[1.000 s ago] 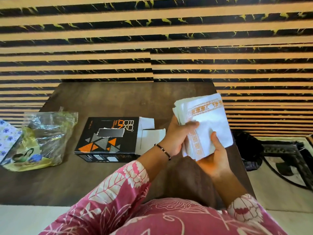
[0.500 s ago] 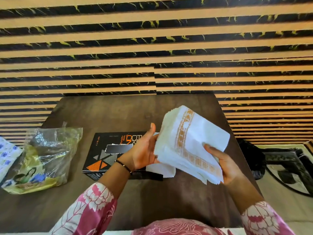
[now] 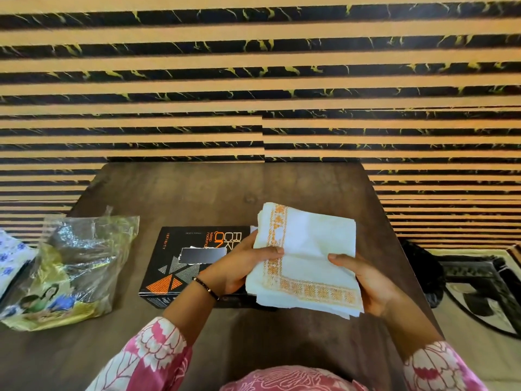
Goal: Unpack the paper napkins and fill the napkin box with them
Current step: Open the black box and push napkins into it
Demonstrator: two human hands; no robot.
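A stack of white paper napkins [image 3: 310, 249] with an orange patterned border lies nearly flat between both hands, just above the table. My left hand [image 3: 239, 266] grips its left edge, thumb on top. My right hand [image 3: 363, 277] holds the right edge from below, thumb across the top. The black napkin box [image 3: 183, 263] with orange triangles lies on the table to the left, its right end hidden behind my left hand and the stack. A rectangular slot shows in the box's top.
An opened, crumpled clear plastic wrapper [image 3: 73, 269] with yellow print lies at the table's left. A blue-flowered white packet [image 3: 11, 258] sits at the far left edge. The dark wooden table [image 3: 225, 193] meets a striped wall behind. A black metal stand [image 3: 479, 283] stands on the floor at right.
The napkin stack went from upright in my hands to lying nearly flat, and it came lower and closer to the box. My left hand shifted its grip onto the stack's left edge.
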